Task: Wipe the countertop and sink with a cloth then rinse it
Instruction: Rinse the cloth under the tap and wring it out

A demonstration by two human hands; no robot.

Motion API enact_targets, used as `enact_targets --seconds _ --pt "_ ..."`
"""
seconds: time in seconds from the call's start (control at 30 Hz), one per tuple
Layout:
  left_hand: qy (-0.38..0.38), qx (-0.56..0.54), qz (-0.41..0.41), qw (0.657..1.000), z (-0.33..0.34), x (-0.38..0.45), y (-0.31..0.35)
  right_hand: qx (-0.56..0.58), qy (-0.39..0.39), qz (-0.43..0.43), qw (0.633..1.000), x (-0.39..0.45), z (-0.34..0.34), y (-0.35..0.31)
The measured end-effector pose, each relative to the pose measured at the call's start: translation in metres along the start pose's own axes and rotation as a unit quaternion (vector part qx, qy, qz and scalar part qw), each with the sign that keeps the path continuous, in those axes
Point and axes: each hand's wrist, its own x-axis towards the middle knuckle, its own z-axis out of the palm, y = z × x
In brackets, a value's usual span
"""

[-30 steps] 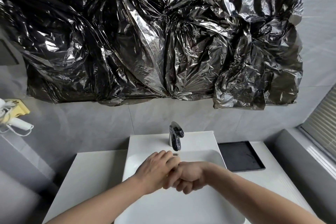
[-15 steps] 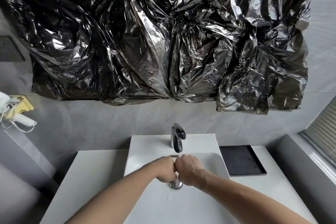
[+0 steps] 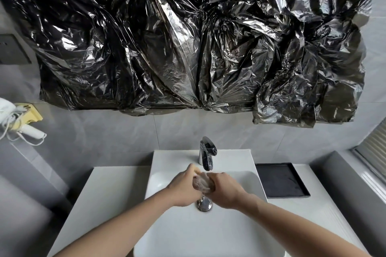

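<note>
Both hands have parted slightly since half a second ago, exposing a wadded grey cloth [image 3: 203, 183] between them: left hand [image 3: 184, 189] and right hand [image 3: 224, 192] each clench it (blurred) under the faucet [image 3: 206, 153], above the sink [image 3: 188, 231] drain [image 3: 204, 204].

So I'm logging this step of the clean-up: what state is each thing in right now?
cloth: bunched up, gripped between both hands over the basin
left hand: closed on the cloth
right hand: closed on the cloth
faucet: flow too unclear to tell
drain stopper: uncovered, metal visible
black tray: flat on the counter, nothing on it
</note>
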Motion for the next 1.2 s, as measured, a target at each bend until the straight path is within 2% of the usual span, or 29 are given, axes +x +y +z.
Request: enact_targets --seconds 0.07,0.13,0.2,0.33,0.43,0.5,0.53,0.6,0.67,0.73,0.77,0.83,0.9,0.97,1.0,1.1,1.2 --pt "0.059 0.070 0.095 0.991 -0.001 -0.015 -0.004 0.097 -0.008 0.020 0.995 -0.003 -0.004 0.005" --pt "0.071 0.077 0.152 0.983 -0.001 -0.027 -0.008 0.182 -0.009 0.042 0.982 -0.006 -0.008 0.010" --pt "0.063 0.034 0.148 0.986 -0.004 -0.031 -0.009 0.201 -0.025 0.011 0.979 -0.009 -0.011 0.014" --pt "0.089 -0.013 0.120 0.989 -0.013 -0.029 0.000 0.085 -0.088 -0.042 0.992 -0.016 -0.015 -0.005" --pt "0.142 0.032 0.108 0.983 -0.018 -0.027 0.006 0.172 -0.133 -0.011 0.976 -0.016 -0.022 -0.017" --pt "0.201 0.105 0.189 0.955 -0.021 -0.030 0.002 0.241 -0.141 0.052 0.959 -0.013 -0.027 -0.014" --pt "0.204 0.152 0.252 0.934 -0.022 -0.032 -0.001 0.269 -0.142 0.084 0.949 -0.013 -0.031 -0.013" --pt "0.129 0.239 0.334 0.903 -0.021 -0.037 -0.005 0.315 -0.169 0.116 0.927 -0.012 -0.035 -0.012" --pt "0.062 0.285 0.323 0.900 -0.016 -0.036 -0.005 0.374 -0.268 0.114 0.880 -0.013 -0.039 -0.018" --pt "0.064 0.304 0.300 0.902 -0.013 -0.029 -0.002 0.407 -0.348 0.105 0.838 -0.011 -0.040 -0.027" --pt "0.081 0.333 0.298 0.891 -0.012 -0.024 0.002 0.406 -0.356 0.105 0.835 -0.011 -0.039 -0.032" --pt "0.108 0.402 0.282 0.864 -0.015 -0.017 0.011 0.376 -0.345 0.128 0.851 -0.010 -0.033 -0.037" --pt "0.078 0.453 0.245 0.854 -0.017 -0.014 0.021 0.293 -0.297 0.132 0.899 -0.013 -0.027 -0.044" --pt "0.048 0.478 0.206 0.852 -0.016 -0.011 0.027 0.120 -0.222 0.107 0.962 -0.015 -0.021 -0.048" --pt "0.036 0.478 0.188 0.857 -0.014 -0.009 0.029 0.035 -0.183 0.087 0.979 -0.016 -0.018 -0.049" --pt "0.011 0.440 0.130 0.889 -0.007 -0.008 0.035 -0.061 -0.088 0.079 0.991 -0.014 -0.004 -0.037" --pt "-0.014 0.381 0.070 0.922 -0.002 -0.008 0.040 -0.096 -0.053 0.051 0.993 -0.013 0.003 -0.027"
